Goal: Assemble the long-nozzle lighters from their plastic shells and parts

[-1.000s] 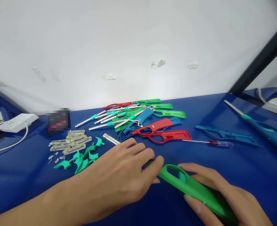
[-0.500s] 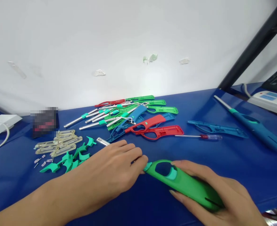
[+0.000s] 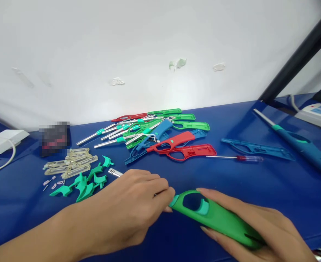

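A green utility lighter (image 3: 220, 222) with a teal trigger lies slanted across both hands, low over the blue table. My left hand (image 3: 133, 207) is closed around its metal barrel near the teal collar; the slotted barrel tip pokes out beyond my knuckles. My right hand (image 3: 261, 225) grips the wide green handle, thumb and fingers on opposite sides. Teal triggers (image 3: 81, 185) lie beside my left forearm, with clear fuel tanks (image 3: 75, 162) behind them. The inner parts of the held lighter are hidden by its casing.
Metal barrels with teal collars (image 3: 120, 140) and red (image 3: 173, 142), green and blue casing halves are piled toward the wall. A screwdriver (image 3: 247, 158), a blue casing half (image 3: 258, 148) and a blue lighter (image 3: 302, 145) lie to the right. A power strip (image 3: 316, 115) stands far right.
The view has shifted slightly, so the table items appear a little further right. Both hands keep hold of the green lighter, which sits slightly lower in view.
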